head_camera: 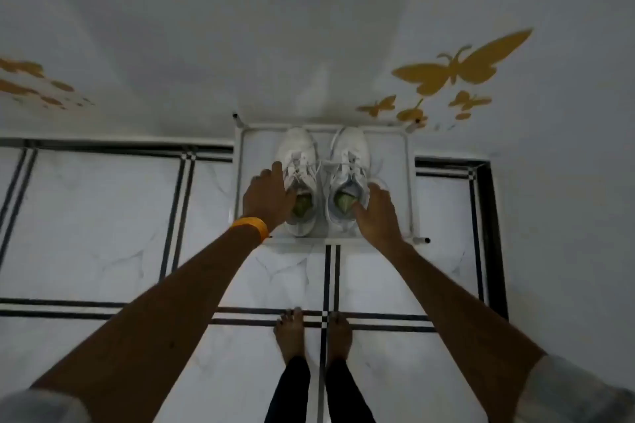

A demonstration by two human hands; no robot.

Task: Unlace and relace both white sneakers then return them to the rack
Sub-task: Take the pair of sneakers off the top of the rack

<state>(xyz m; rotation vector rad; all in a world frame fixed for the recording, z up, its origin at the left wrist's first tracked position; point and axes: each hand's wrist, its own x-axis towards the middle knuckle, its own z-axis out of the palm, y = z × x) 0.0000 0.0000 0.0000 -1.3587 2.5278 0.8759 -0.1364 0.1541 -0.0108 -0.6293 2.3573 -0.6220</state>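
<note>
Two white sneakers stand side by side on the top tier of a white metal rack (408, 182) set against the wall, toes toward the wall, heels toward the person. The left sneaker (298, 161) and right sneaker (348, 165) are just beside each other, near the middle of the tier. Both are laced; the laces (321, 165) lie loose across the tongues and trail into the gap between the pair. A green insole shows inside each opening.

The left hand (266, 197) lies on the outer side of the left sneaker at the collar. Its fingers are spread over the upper edge, thumb side toward the opening; whether they grip or merely rest cannot be told. An orange band (249, 225) sits on the left wrist.

The right hand (376, 213) lies on the outer side of the right sneaker. Its thumb reaches into the opening, and the fingers (378, 187) curl round the outer collar, closed on that edge.

Both arms are stretched forward and down. The person stands barefoot on the floor (103, 216), white marble tile with black line borders, feet (312, 336) close together, well apart from the rack. Gold butterfly stickers (460, 65) mark the wall above and to the right of the rack.
</note>
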